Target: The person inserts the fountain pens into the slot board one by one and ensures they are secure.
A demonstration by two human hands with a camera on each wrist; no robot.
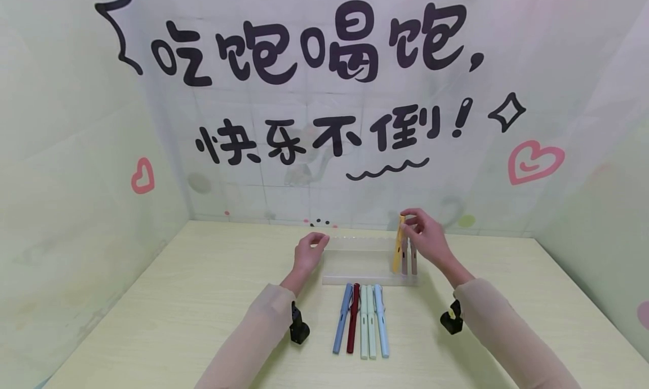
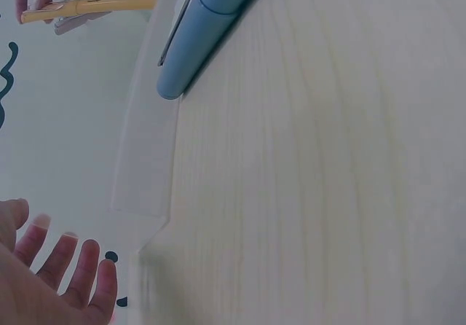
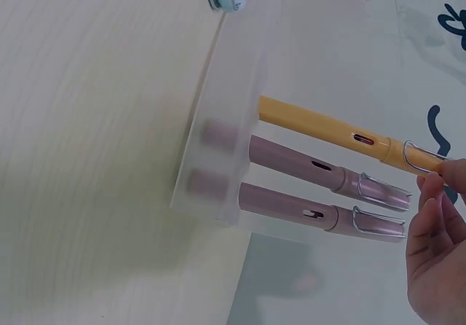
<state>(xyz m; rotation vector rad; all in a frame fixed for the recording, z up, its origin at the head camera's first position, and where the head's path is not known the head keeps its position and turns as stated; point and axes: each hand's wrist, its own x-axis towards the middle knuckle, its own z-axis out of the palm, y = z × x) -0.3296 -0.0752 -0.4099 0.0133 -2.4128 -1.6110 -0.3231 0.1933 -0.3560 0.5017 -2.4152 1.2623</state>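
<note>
While left hand (image 1: 308, 253) lies loose at left edge of clear rack (image 1: 357, 280), right hand (image 1: 427, 237) pinches yellow pen (image 3: 328, 130) by top end, beside purple pens (image 3: 291, 162) near rack's right edge. Pen looks light, stiff, slick; top seems best hold, clear of neighbours.

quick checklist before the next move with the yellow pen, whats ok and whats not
1. Right hand pinching the yellow pen near its clip end: ok.
2. Yellow pen's lower end seated behind the front lip: not ok; the purple pens show through the lip, but no yellow does.
3. Both purple pens standing in the clear rack: ok.
4. Left hand at the rack's left end: ok.
5. Left hand gripping the rack firmly: cannot tell.
6. Blue pen, red pen, two pale green pens and light blue pen lying before the rack: ok.
</note>
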